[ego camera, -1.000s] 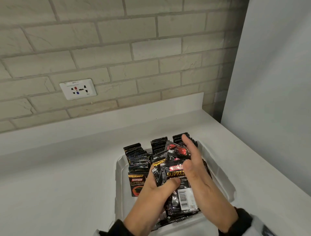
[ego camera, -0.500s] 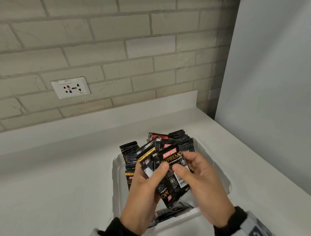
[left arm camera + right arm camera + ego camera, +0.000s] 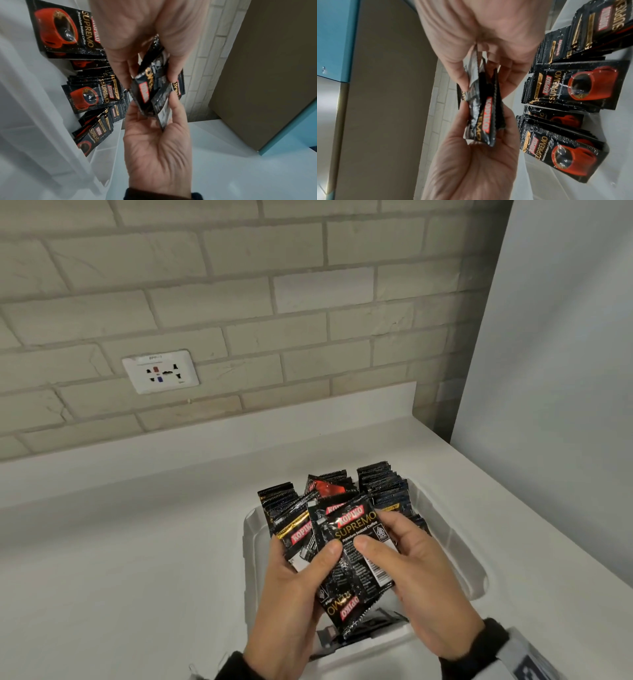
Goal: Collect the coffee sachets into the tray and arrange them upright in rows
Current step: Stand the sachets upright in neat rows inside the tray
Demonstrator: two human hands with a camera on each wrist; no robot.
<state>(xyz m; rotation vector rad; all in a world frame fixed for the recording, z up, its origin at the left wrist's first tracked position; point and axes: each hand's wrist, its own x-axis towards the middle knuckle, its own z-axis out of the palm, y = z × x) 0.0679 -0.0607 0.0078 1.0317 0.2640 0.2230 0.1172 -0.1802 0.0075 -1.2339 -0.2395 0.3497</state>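
Observation:
Both hands hold one fanned bunch of black Kopiko Supremo sachets (image 3: pixel 352 546) just above the white tray (image 3: pixel 474 575). My left hand (image 3: pixel 308 566) grips the bunch's left side with its thumb on the front. My right hand (image 3: pixel 385 537) grips the right side, thumb on the front and fingers behind. Behind the hands, three rows of sachets (image 3: pixel 380 479) stand upright in the tray. The left wrist view shows the held bunch (image 3: pixel 154 89) between both hands, with the rows (image 3: pixel 94 97) to the left. In the right wrist view the bunch (image 3: pixel 481 108) is edge-on and the rows (image 3: pixel 573 88) lie to the right.
The tray sits on a white counter (image 3: pixel 137 577) against a brick wall with a white socket (image 3: pixel 160 371). A grey panel (image 3: pixel 555 371) closes off the right side. A few loose sachets (image 3: pixel 373 628) lie in the tray's near end under the hands.
A second ago my right hand lay flat over sachets low in the tray. Both hands have since gathered the bunch and raised it; in the last half second it barely moved.

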